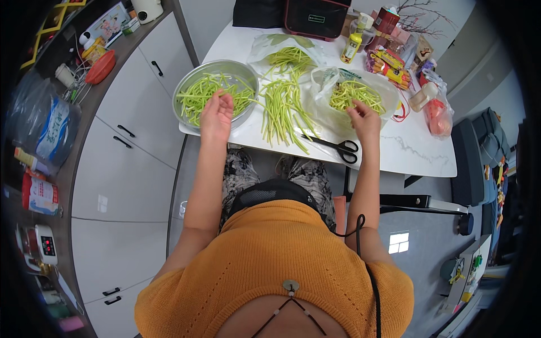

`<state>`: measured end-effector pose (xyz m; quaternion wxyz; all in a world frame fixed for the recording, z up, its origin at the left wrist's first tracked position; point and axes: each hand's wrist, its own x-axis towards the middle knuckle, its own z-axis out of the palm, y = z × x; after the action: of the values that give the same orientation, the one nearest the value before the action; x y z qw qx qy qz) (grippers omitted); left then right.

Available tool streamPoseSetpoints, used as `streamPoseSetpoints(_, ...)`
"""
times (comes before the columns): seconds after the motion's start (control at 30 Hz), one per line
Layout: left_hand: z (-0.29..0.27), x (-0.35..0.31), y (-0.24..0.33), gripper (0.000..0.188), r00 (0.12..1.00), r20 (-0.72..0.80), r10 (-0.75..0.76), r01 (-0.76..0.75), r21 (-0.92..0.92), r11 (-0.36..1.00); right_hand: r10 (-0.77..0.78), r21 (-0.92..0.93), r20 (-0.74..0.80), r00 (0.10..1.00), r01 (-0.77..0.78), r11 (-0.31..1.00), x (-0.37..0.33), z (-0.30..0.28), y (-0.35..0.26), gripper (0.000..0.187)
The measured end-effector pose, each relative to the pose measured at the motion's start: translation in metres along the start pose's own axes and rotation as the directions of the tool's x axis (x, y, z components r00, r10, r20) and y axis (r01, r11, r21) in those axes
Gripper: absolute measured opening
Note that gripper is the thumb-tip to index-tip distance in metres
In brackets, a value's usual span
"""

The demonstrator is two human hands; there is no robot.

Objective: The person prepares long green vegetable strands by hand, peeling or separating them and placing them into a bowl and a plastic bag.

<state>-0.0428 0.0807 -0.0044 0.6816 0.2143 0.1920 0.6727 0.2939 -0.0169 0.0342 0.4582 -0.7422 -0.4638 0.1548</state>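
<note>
Over the round metal basin (246,118) at the left is my left hand (217,118), palm partly up, fingers loosely curled and apart, with no thing seen in it. Cut green vegetable stems (194,98) lie in the basin. My right hand (365,118) is at the near side of an open white plastic bag (321,104), its fingers closed in a pinch; what they hold, if anything, is too small to make out. Short green pieces (358,94) fill that bag. Between the hands lie long green stems (282,110), with black-handled scissors (345,151) nearer me.
Behind the long stems, another plastic bag (259,48) holds more of them. A yellow bottle (351,46), snack packets (389,67) and a jar (424,97) stand along the back right of the white marbled table (417,152). White cabinets (127,112) run down the left.
</note>
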Motion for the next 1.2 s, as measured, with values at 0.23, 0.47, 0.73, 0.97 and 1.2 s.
streamPoseSetpoints(0.23,0.006,0.009,0.013,0.024,0.987,-0.146,-0.068,0.041,-0.184,0.982,-0.417,-0.185,-0.254,0.873,0.379,0.907,0.002,0.013,0.019,0.037)
streamPoseSetpoints(0.47,0.013,-0.026,-0.018,0.024,0.992,0.022,-0.127,0.121,0.172,0.978,-0.308,-0.238,0.184,0.933,0.346,0.908,-0.047,0.062,0.0,0.013)
streamPoseSetpoints(0.73,0.025,-0.063,-0.048,0.022,0.944,0.107,-0.313,0.208,0.545,0.812,-0.251,-0.394,0.259,0.932,0.34,0.854,-0.057,0.081,0.001,0.015)
streamPoseSetpoints(0.97,0.036,-0.075,-0.062,0.021,0.923,0.127,-0.363,0.156,0.739,0.655,-0.193,0.236,0.335,0.922,0.116,0.965,-0.068,0.08,-0.009,0.012)
streamPoseSetpoints(1.2,0.028,-0.071,-0.069,0.019,0.949,0.14,-0.282,0.097,0.722,0.685,-0.204,0.305,0.439,0.875,0.068,0.95,-0.081,0.078,-0.022,0.01)
